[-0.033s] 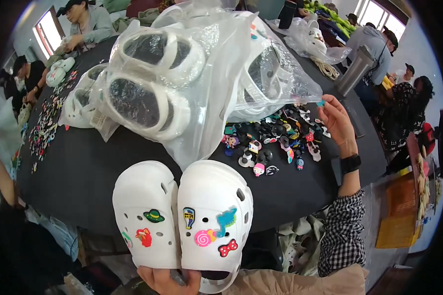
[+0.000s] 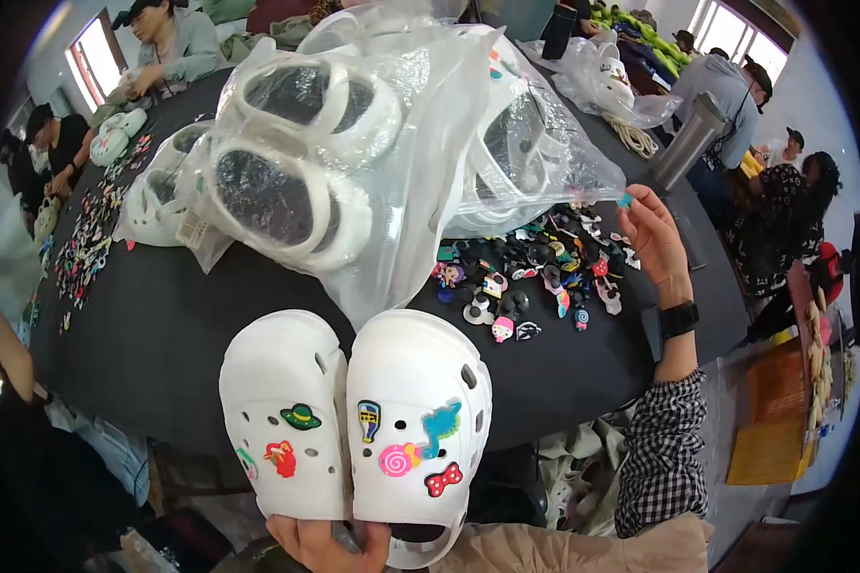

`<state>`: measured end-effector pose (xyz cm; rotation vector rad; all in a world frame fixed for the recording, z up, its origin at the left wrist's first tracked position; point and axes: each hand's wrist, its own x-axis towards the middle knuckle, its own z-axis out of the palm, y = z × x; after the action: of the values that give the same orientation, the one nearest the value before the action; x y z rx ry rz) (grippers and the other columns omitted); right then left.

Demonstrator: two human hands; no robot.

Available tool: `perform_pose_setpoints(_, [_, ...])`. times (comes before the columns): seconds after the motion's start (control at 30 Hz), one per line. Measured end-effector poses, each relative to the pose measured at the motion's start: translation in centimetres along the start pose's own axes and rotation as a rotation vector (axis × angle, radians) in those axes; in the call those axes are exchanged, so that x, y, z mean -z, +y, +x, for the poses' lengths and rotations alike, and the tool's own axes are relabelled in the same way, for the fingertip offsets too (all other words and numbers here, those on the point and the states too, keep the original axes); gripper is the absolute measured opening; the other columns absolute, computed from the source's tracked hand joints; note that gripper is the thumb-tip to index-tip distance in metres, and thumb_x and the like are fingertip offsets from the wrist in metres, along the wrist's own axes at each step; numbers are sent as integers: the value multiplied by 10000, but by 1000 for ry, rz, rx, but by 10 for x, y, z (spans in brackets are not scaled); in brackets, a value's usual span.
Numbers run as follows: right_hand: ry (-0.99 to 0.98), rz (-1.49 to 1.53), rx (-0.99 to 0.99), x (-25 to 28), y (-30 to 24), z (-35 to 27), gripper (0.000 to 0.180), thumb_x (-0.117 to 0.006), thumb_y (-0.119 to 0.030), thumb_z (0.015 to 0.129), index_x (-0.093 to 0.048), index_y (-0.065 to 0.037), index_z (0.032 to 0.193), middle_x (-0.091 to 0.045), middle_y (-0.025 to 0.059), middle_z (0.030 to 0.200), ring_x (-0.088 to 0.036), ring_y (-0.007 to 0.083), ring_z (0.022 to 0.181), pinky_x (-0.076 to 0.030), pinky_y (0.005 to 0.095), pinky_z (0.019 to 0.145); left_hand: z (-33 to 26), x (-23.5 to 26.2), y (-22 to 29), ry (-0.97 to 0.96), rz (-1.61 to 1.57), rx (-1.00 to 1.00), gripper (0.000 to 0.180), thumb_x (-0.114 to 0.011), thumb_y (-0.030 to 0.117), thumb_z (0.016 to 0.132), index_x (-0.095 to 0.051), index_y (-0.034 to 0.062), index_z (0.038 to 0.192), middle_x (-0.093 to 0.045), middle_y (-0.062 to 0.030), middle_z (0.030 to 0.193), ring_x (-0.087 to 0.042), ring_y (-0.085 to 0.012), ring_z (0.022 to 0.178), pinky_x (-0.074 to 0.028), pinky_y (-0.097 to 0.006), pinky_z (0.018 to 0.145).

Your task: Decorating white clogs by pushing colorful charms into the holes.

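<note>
The left hand (image 2: 327, 541) grips two white clogs (image 2: 358, 420) by their heels, fingers clamped on them, and holds them side by side just past the near edge of the black table (image 2: 162, 334). The right hand (image 2: 652, 234) reaches over the right side of the table, its fingers pinched on a tiny blue charm (image 2: 624, 201), just beside a pile of small charms (image 2: 535, 272). Big plastic bags of white clogs (image 2: 354, 143) fill the middle, and bare black table shows along the near edge.

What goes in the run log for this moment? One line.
left hand: holds pair of white foam clogs | right hand: pinches small teal charm over pile of colourful charms | black table
</note>
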<state>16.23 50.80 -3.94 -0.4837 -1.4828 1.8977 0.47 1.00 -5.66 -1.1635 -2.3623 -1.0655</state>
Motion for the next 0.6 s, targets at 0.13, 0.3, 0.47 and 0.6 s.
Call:
perform_pose_setpoints(0.13, [64, -51, 155, -5, -5, -1, 205, -574, -38, 988, -587, -5, 1189, -617, 65, 1160, -644, 116, 1006, -554, 244, 907, -1, -2, -1, 11, 45, -60, 475, -740, 209, 791, -588, -26, 1175, -610, -244, 1118, -550, -432, 971, -405, -541, 896])
perform_pose_setpoints(0.3, [-31, -122, 176, -68, -33, -24, 133, -575, -63, 993, -602, -34, 1119, -621, 58, 1101, -618, 107, 969, -539, 220, 817, 7, -9, -2, 53, 58, -112, 351, -730, 285, 832, -576, 11, 986, -585, -198, 890, -529, -381, 787, -404, -498, 749])
perform_pose_setpoints(0.47, [-371, -342, 106, -170, -71, -52, 121, -619, -89, 958, -618, -34, 1066, -620, 53, 1048, -602, 121, 923, -501, 236, 772, -1, -19, -10, 9, 9, -122, 370, -730, 241, 789, -556, 6, 1016, -634, -150, 890, -552, -346, 813, -389, -468, 746])
perform_pose_setpoints(0.6, [-687, -443, 16, -259, -84, -60, 192, -635, -63, 946, -631, -26, 1134, -648, 63, 1069, -625, 113, 957, -506, 250, 812, 11, -14, -3, 46, -3, -126, 308, -749, 202, 770, -584, 14, 950, -625, -125, 831, -553, -323, 805, -387, -449, 745])
